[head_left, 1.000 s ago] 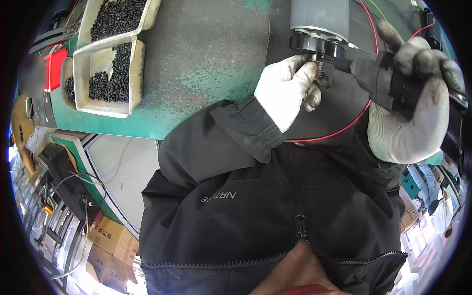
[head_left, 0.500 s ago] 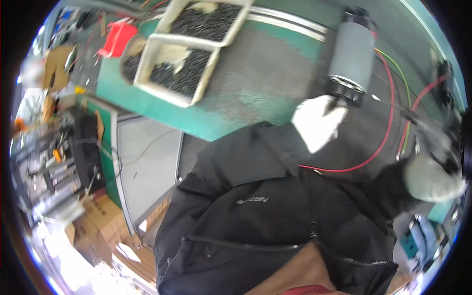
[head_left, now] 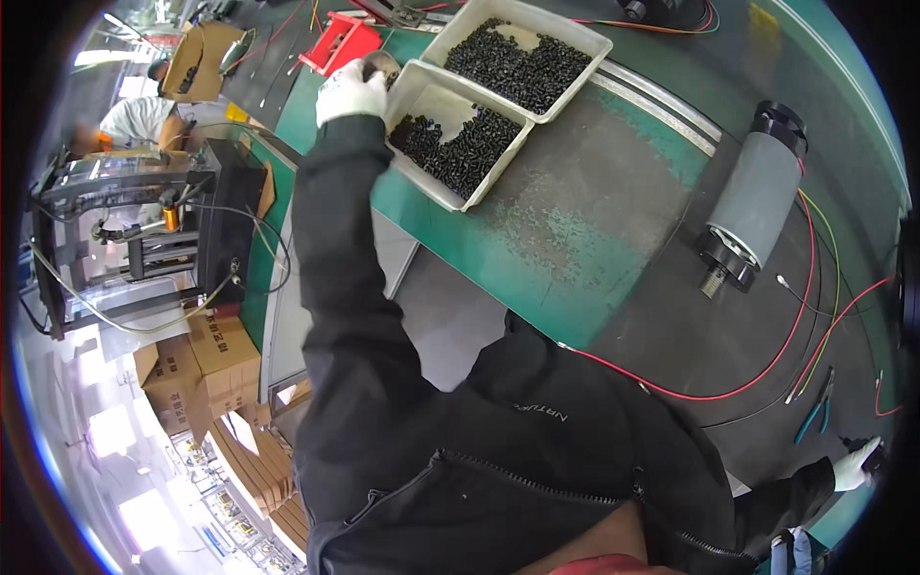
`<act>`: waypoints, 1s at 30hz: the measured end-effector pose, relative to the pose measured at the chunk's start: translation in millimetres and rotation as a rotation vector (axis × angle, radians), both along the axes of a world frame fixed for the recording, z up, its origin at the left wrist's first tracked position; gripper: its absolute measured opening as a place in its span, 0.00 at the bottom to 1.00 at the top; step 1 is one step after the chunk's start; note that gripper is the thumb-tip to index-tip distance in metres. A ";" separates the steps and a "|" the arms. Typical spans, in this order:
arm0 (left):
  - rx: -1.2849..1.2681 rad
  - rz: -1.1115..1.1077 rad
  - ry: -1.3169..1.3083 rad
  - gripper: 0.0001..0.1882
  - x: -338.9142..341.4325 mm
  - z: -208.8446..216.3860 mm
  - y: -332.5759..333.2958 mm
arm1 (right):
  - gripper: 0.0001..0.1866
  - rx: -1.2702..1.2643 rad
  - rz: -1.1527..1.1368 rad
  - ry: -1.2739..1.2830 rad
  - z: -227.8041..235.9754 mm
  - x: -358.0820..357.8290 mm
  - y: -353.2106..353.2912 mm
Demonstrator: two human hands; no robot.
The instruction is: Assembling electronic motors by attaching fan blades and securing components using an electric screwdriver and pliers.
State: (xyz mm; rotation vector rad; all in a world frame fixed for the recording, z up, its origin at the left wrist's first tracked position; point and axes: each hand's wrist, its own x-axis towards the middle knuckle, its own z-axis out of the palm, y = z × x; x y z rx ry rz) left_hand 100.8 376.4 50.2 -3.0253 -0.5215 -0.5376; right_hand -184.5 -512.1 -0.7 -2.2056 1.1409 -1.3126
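My left hand [head_left: 350, 93], in a white glove, reaches far forward to a small round container [head_left: 383, 63] beside two white trays. Its fingers are at the container and mostly hidden, so their grip does not show. Small black cylindrical pieces fill much of the nearer tray [head_left: 460, 196] and the farther tray [head_left: 602, 43]. Out at the far right, my gloved right hand [head_left: 851, 468] is closed round a dark tool [head_left: 873, 460], whose kind I cannot make out. A grey cylindrical motor [head_left: 757, 196] with black ends and a metal shaft lies on the bench between my hands.
Red, yellow-green and black wires [head_left: 800, 335] trail over the bench right of the motor. Blue-handled pliers [head_left: 815, 412] lie near my right hand. A red bin [head_left: 342, 43] stands behind the container. At left are a black machine frame [head_left: 153, 240], cardboard boxes [head_left: 206, 369] and another person [head_left: 144, 125].
My left hand has left the motor's shaft end and gone far left to the round container. My right hand, with the dark tool, has moved down toward me. The view has shifted.
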 end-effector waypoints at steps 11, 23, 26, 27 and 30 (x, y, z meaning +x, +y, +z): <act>-0.025 -0.269 0.348 0.21 105.2 -77.9 100.1 | 0.25 -0.215 0.324 0.686 -34.5 -43.3 182.9; 0.135 -0.241 0.355 0.21 141.2 -115.0 172.7 | 0.28 -0.119 0.391 0.782 -25.1 -9.9 178.7; 0.024 -0.268 0.304 0.27 132.1 -109.7 129.7 | 0.24 0.170 0.647 0.427 -28.6 -12.2 193.0; 0.089 -0.172 0.287 0.23 133.2 -107.6 147.5 | 0.25 0.628 0.842 0.087 -31.1 -5.8 202.9; 0.033 0.054 0.405 0.20 134.6 -106.8 73.9 | 0.26 1.342 0.980 -0.487 -9.3 10.7 245.4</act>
